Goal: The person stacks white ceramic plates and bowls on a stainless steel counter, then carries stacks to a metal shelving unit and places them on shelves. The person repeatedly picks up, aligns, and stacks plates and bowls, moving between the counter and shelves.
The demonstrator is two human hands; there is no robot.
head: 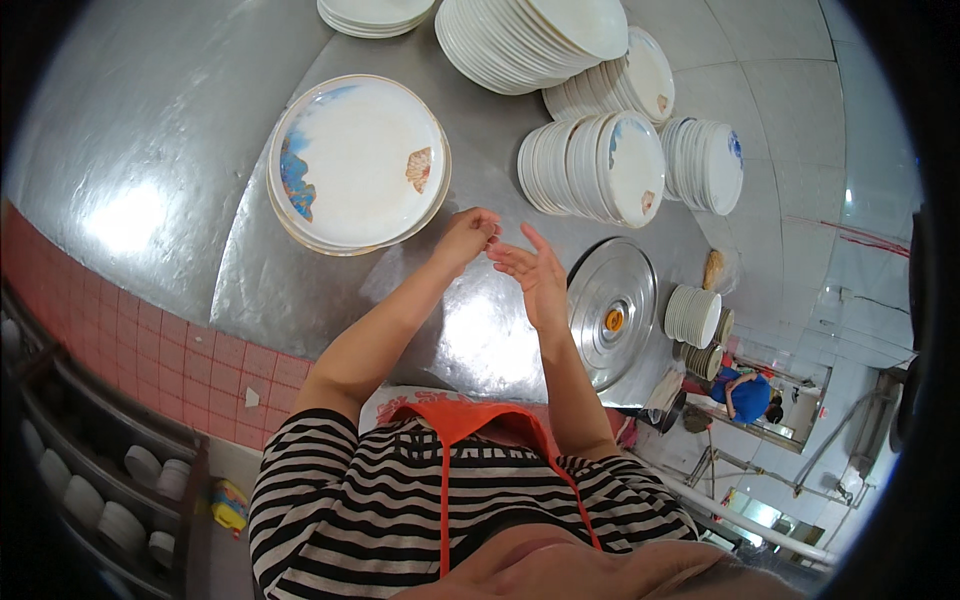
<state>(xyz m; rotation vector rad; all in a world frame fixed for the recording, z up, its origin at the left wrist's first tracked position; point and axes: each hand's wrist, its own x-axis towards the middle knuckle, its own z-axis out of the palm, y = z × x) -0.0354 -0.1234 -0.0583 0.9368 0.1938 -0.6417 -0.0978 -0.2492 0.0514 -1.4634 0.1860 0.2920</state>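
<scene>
My left hand (468,238) is raised over the steel counter (390,300), its fingers loosely bent and nothing visible in it. My right hand (540,277) faces it with fingers spread, also holding nothing; the fingertips of both come close together, and I cannot tell whether they touch. Just beyond my left hand lies a low stack of large round white plates (360,161) with a blue and brown pattern. Beside my right wrist is a round steel lid (630,300) with an orange-yellow knob (614,321).
Tall stacks of plates (634,172) line the far right, with another large stack (517,45) at the top. A smaller white stack (691,315) stands beyond the lid. Shelves of bowls (120,525) are at lower left. A person in blue (746,397) is in the background.
</scene>
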